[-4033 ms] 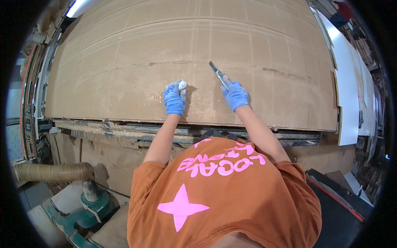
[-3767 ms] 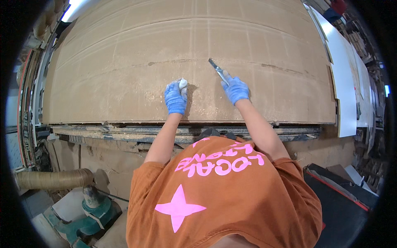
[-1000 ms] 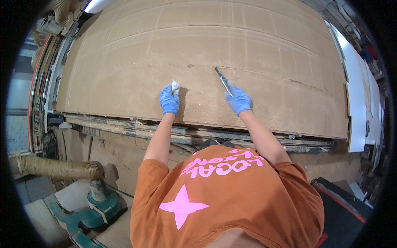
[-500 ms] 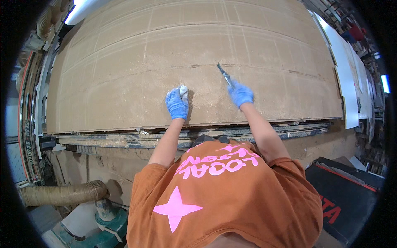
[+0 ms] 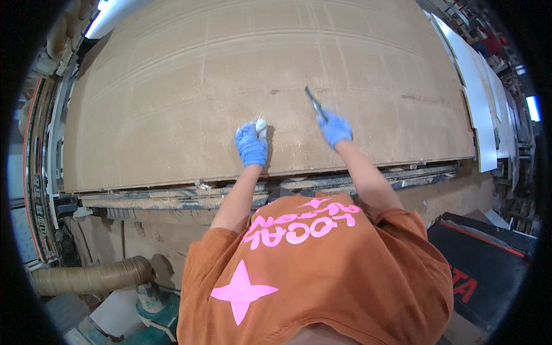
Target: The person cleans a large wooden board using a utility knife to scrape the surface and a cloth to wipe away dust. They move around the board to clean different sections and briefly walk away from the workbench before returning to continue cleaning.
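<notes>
My left hand [image 5: 252, 145], in a blue work glove, is closed around a small white object with a rounded tip [image 5: 261, 125]; most of it is hidden by the fingers, so its kind is unclear. Pale dust coats the glove's fingertips. To its right, my gloved right hand [image 5: 334, 129] grips a slim dark metal hand tool [image 5: 314, 102], its narrow end pointing away from me and a little left. The hand is slightly blurred, and I cannot make out the exact kind of tool. Both hands are over a wide brown board [image 5: 172, 126] marked with grooves and strewn with fine shavings.
Along the board's near edge runs a dusty ledge [image 5: 155, 201]. A ribbed hose [image 5: 92, 276] joins green machinery [image 5: 158, 313] at the lower left. On the right are a black box with a red stripe [image 5: 483, 270] and white panels [image 5: 483, 126].
My left hand has moved slightly right with the white object. The tool in my right hand has tilted a little more upright. The whole view has shifted slightly.
</notes>
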A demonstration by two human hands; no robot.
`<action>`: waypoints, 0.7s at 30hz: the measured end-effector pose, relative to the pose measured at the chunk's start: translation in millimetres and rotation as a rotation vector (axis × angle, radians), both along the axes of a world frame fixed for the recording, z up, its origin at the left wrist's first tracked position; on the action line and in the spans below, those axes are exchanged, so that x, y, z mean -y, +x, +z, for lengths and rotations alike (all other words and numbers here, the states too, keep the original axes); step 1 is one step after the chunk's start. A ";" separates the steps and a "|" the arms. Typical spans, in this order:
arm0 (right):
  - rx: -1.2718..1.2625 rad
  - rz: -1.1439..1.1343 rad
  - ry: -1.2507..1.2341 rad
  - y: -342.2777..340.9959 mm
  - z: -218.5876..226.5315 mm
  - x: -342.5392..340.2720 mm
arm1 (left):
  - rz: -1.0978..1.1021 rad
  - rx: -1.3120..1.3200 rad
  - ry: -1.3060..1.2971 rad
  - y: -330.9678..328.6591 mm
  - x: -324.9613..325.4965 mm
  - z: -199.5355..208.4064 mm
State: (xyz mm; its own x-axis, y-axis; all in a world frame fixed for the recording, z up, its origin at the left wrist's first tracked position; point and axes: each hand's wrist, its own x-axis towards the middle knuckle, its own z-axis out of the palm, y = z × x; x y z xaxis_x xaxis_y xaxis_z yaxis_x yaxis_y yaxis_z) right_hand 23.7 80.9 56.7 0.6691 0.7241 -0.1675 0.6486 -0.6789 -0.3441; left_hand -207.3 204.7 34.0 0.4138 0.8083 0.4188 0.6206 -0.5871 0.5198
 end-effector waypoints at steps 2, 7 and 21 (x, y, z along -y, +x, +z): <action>0.010 0.002 -0.030 0.6 4.9 0.0 | 0.000 -0.003 -0.008 1.8 -5.2 -1.7; 0.001 -0.056 -0.017 31.3 9.3 -19.4 | 0.006 -0.039 -0.038 4.0 0.0 -3.7; -0.054 -0.140 -0.126 20.9 29.5 11.2 | 0.027 -0.063 0.015 3.2 -1.8 7.4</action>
State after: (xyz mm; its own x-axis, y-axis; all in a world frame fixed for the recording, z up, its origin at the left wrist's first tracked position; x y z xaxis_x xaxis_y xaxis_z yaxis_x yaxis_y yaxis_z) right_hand 44.6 69.6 86.2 0.7491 0.5958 -0.2895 0.5280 -0.8010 -0.2822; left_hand -204.2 206.5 41.4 0.4176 0.8134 0.4049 0.6677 -0.5769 0.4705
